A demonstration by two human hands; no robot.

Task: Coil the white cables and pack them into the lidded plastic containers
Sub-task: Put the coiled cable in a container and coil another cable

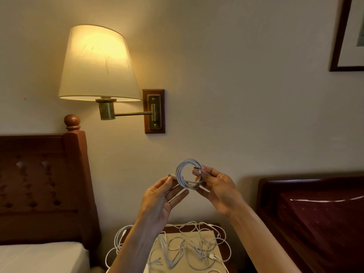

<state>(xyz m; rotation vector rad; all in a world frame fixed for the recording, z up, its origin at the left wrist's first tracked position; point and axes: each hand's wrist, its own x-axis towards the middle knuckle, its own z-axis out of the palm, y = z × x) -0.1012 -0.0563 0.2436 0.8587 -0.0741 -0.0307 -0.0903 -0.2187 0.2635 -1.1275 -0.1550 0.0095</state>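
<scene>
Between two beds, over the desk [220,251], your right hand [218,191] and left hand [157,200] pinch the coiled cable [188,174]: light, springy; grip where loops cross.

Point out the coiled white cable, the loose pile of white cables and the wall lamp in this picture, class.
coiled white cable [182,175]: head view, on the left arc of the loop.
loose pile of white cables [189,251]: head view, on tangled strands mid-pile.
wall lamp [98,64]: head view, on the middle of the lit shade.
</scene>
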